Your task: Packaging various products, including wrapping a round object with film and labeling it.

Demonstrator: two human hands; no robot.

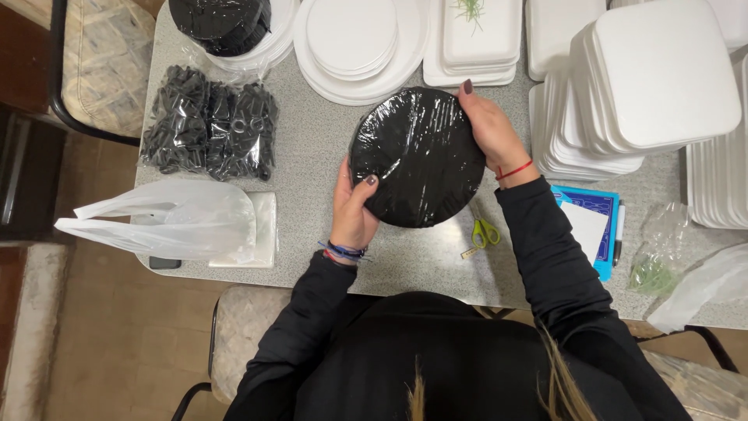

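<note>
Both hands clasp a round black stack of plates wrapped in clear film [418, 156], the left hand [352, 209] at its lower-left edge, the right hand [489, 129] at its upper-right edge, the stack above the grey table [312, 148], scissors [485, 232] just below-right, white round plates [358, 43] beyond.

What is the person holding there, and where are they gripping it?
A black round stack wrapped in clear film, gripped at its opposite edges by left hand and right hand.
</note>
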